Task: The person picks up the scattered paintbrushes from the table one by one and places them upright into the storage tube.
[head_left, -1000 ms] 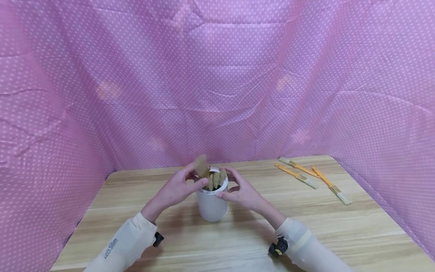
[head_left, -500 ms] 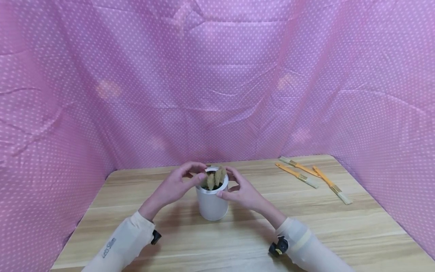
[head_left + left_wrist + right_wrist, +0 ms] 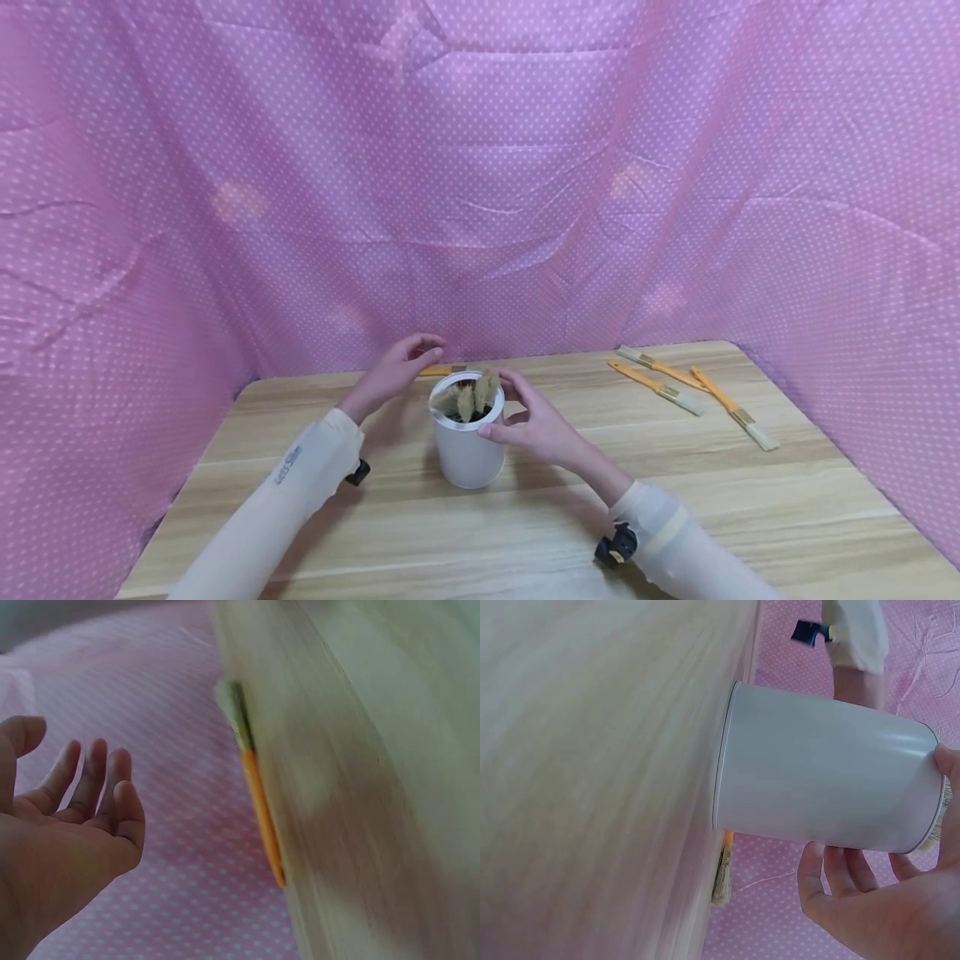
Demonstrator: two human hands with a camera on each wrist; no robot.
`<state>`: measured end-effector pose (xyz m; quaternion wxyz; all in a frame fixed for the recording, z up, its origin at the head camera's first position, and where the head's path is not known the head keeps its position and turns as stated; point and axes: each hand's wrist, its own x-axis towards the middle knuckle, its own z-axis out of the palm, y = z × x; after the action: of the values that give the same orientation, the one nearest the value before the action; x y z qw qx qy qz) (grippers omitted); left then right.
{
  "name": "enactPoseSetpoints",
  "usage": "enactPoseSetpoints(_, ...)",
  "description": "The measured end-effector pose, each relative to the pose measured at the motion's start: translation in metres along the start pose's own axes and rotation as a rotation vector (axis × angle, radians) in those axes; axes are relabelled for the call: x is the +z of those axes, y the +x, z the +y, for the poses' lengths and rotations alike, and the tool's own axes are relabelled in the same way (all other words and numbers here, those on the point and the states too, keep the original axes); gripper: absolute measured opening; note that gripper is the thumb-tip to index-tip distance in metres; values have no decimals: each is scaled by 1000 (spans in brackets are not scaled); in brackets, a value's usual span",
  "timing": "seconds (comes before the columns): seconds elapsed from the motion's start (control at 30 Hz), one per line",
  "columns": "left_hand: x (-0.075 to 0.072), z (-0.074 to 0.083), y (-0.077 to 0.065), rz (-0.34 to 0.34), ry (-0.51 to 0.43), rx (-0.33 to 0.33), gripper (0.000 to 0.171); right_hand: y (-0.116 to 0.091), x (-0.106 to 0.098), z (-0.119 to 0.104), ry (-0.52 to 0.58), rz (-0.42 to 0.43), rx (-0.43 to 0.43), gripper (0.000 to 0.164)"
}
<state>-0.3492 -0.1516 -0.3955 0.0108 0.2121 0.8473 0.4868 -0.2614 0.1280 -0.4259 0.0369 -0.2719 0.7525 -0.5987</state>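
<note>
A white can [image 3: 470, 454] stands upright at the table's middle, with several tan bristle heads [image 3: 467, 402] of brushes showing inside its rim. My right hand [image 3: 536, 421] holds the can at its right side, thumb on the near rim and fingers behind; the right wrist view shows the thumb at the rim and fingers along the can [image 3: 825, 772]. My left hand [image 3: 397, 371] is raised at the back left, palm and loosely bent fingers holding nothing in the left wrist view. Close to it, a paintbrush with an orange handle [image 3: 261, 802] lies on the table behind the can.
Three more orange-handled paintbrushes lie at the back right, one brush [image 3: 654, 387] in front, one brush [image 3: 663, 368] behind and one brush [image 3: 731, 408] slanting to the right. A pink dotted curtain [image 3: 480, 208] encloses the wooden table [image 3: 555, 542] at the back and sides.
My left hand has let go of a brush at the can's mouth and moved back and left, uncovering the brush behind the can. My right hand stays on the can.
</note>
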Motion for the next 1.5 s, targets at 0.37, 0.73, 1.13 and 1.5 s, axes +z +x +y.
enactPoseSetpoints(0.37, 19, -37, 44, -121, 319, 15, 44, -4, -2, 2, -7, 4, 10, 88)
enactPoseSetpoints(0.73, 29, -50, 57, -212, 538, -13, 37, -4, -1, 1, 14, -17, 25, 90)
enactPoseSetpoints(1.13, 22, -57, 64, -196, 554, -44, 21, -1, -3, 1, 4, -8, 17, 89)
enactPoseSetpoints(1.5, 19, -52, 60, -162, 499, -35, 21, -1, -2, 3, 15, -11, 0, 88)
